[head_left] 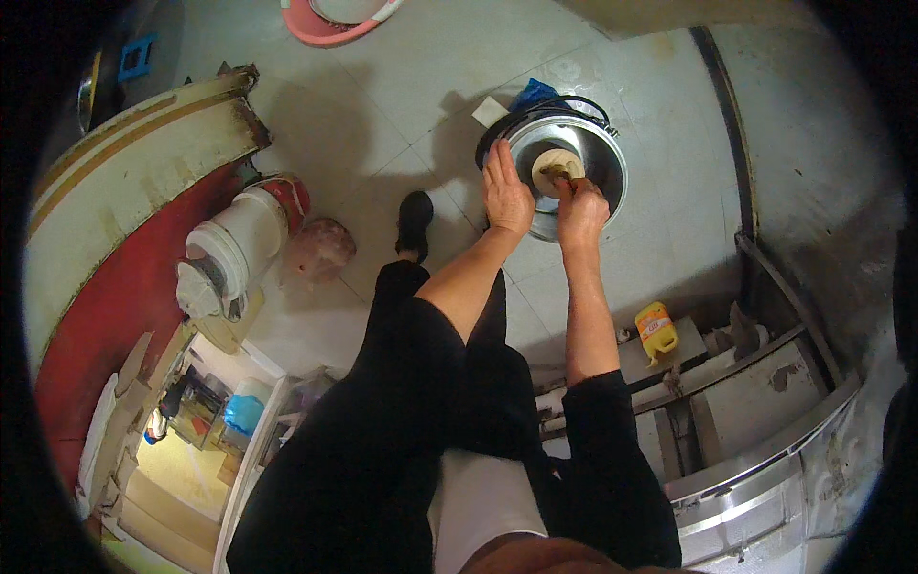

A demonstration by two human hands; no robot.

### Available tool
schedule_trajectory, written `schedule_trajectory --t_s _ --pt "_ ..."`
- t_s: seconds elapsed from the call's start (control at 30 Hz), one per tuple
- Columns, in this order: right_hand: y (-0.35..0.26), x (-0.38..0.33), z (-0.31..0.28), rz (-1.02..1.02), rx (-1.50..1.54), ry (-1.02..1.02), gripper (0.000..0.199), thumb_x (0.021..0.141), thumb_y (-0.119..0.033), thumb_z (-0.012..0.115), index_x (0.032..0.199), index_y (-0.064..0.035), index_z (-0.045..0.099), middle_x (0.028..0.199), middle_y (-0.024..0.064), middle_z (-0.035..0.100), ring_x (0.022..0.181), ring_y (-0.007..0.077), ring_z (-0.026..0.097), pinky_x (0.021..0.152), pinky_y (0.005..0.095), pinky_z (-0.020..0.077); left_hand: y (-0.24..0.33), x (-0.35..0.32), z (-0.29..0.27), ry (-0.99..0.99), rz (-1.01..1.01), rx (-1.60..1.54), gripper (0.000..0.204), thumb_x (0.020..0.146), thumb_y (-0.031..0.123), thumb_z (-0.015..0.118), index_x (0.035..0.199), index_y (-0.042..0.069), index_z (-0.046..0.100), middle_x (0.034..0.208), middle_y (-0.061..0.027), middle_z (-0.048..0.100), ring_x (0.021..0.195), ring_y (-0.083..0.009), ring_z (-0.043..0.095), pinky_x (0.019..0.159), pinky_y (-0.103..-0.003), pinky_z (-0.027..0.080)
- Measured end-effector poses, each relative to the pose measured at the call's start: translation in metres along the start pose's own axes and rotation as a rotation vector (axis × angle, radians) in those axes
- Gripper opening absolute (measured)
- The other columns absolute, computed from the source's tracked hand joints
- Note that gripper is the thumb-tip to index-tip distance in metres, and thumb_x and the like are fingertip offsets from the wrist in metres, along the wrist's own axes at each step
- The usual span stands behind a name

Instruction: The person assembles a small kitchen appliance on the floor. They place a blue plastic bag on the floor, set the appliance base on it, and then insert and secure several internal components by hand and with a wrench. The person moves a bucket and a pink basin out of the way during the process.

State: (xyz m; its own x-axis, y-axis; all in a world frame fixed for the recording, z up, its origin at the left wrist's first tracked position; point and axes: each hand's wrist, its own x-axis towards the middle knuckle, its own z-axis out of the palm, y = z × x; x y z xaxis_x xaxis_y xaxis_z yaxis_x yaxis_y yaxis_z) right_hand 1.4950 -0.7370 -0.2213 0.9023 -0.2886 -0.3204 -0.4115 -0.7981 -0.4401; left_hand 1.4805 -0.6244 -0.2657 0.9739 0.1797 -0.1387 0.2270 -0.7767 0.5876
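A round steel pot point(602, 153) stands on the tiled floor, with a pale beige lump point(550, 165) inside it. My left hand point(505, 196) lies flat on the pot's near rim, fingers spread. My right hand point(580, 206) is closed around a brown wooden handle point(564, 172) that reaches into the pale lump. Both forearms stretch forward from black sleeves. A black cord or band curves around the pot's far rim.
A yellow plastic jug point(656, 330) sits on a metal frame at the right. At the left stand a white bucket with a red rim point(244, 239), a pinkish bag point(320, 251) and a red and cream curved counter point(124, 239). A pink basin point(330, 24) lies far off.
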Motion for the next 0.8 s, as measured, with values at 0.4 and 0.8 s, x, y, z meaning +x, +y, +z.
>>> schedule_trajectory --t_s 0.4,0.8 --pt "0.003 0.004 -0.009 -0.148 0.053 0.013 0.022 0.076 -0.015 0.073 0.095 -0.004 0.069 0.089 0.0178 0.065 0.077 0.037 0.066 0.068 0.0463 0.0539 0.002 -0.001 -0.002 -0.008 -0.011 -0.029 0.078 0.073 -0.006 0.055 0.145 -0.002 0.023 0.143 -0.0225 0.034 0.128 -0.0415 0.039 0.108 -0.045 0.032" --pt "0.005 0.004 -0.001 -0.174 0.025 -0.006 0.015 0.076 -0.015 0.071 0.087 -0.0054 0.071 0.09 0.0148 0.066 0.079 0.0359 0.066 0.071 0.0453 0.0527 -0.001 0.0 0.0 0.031 0.029 -0.006 0.085 0.068 -0.008 0.057 0.146 -0.001 0.022 0.142 -0.0238 0.035 0.124 -0.0437 0.041 0.105 -0.046 0.035"
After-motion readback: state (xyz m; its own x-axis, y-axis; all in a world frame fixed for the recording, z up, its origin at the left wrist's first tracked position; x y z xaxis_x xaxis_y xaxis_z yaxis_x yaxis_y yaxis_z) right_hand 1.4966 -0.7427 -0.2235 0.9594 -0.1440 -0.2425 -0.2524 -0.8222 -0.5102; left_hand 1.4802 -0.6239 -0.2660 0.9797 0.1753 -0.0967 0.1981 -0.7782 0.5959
